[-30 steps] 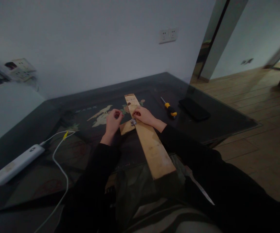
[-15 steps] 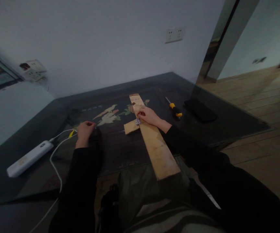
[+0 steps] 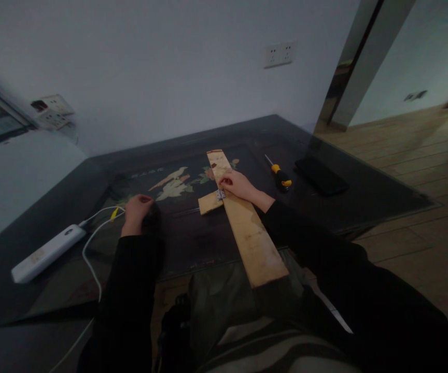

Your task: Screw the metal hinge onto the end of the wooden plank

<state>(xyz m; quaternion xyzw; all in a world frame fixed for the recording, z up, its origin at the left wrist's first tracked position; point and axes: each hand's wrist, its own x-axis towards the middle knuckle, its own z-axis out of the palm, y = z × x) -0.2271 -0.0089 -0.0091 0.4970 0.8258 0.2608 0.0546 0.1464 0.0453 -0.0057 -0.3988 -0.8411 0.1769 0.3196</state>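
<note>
I have two bare hands in view, both in black sleeves. The right hand [image 3: 237,185] rests on the long board [image 3: 247,233], its thumb and forefinger drawn close together above the metal hinge [image 3: 221,195]; I cannot tell whether anything is pinched there. The left hand [image 3: 136,210] is well apart from the boards, fingers curled in and tips near each other over the table [image 3: 181,238]; I can't make out whether it holds anything.

I count two boards and one hinge. The long board, pale yellowish wood with brown stains and a dark patch toward its far end, runs from the middle of the table out past the near edge. The short board [image 3: 209,203], similarly pale, sits against its left side, making a crooked cross-arm. The hinge, small, silvery and dotted with dark holes, lies where the two meet.

Further out, I see one screwdriver [image 3: 280,176] with a yellow and black handle, to the right of the long board, and one flat black slab [image 3: 321,176] between it and the table's right edge. Toward the left edge lies one white power bank [image 3: 49,254], with a white cable [image 3: 91,261] carrying one yellow tag [image 3: 114,213] beside my left wrist.
</note>
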